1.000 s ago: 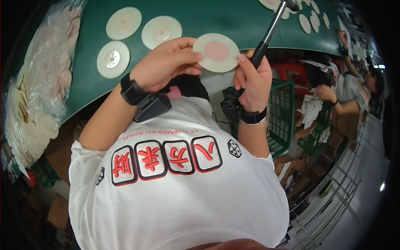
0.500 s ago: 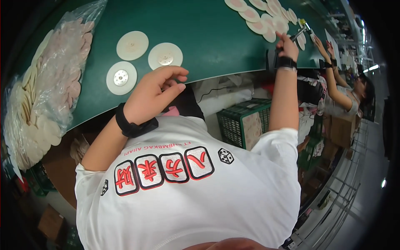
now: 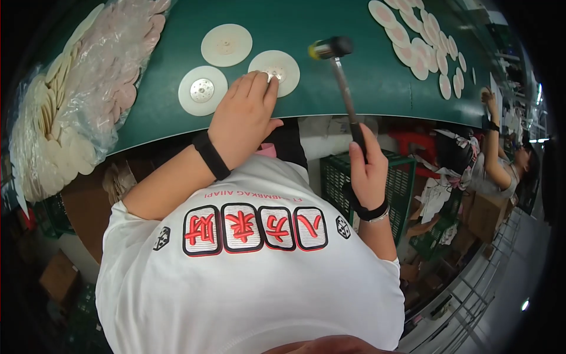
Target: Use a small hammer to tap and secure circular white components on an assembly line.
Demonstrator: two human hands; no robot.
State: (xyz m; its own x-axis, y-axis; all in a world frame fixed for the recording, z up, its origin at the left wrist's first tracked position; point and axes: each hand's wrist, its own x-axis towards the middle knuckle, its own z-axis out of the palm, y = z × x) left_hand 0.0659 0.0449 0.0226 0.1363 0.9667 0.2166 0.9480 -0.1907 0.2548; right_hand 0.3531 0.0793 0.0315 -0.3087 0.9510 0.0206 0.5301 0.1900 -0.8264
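My right hand [image 3: 369, 162] is closed round the dark grip of a mallet [image 3: 344, 88]. Its black and yellow head, blurred by motion, is raised over the green table, to the right of my left hand. Fingers stretched out, my left hand [image 3: 244, 115] rests with its tips at the metal centre of a white round disc [image 3: 289, 69], partly covering it. Left of that hand lies a second white disc [image 3: 187, 100] with a round, perforated metal plate [image 3: 202, 90] in its middle. Farther back is a third disc [image 3: 227, 36] with a pinkish centre and no visible plate.
A clear plastic bag [image 3: 106, 76] of stacked discs covers the table's left end. Several loose discs [image 3: 420, 59] spread over the right side of the green table [image 3: 330, 23]. Below the edge stands a green crate [image 3: 336, 180]. A co-worker's hand [image 3: 489, 103] is at far right.
My right hand has brought the mallet from beside the loose discs back toward me, left. My left hand has moved from the table edge onto the right-hand disc, its fingers straightening.
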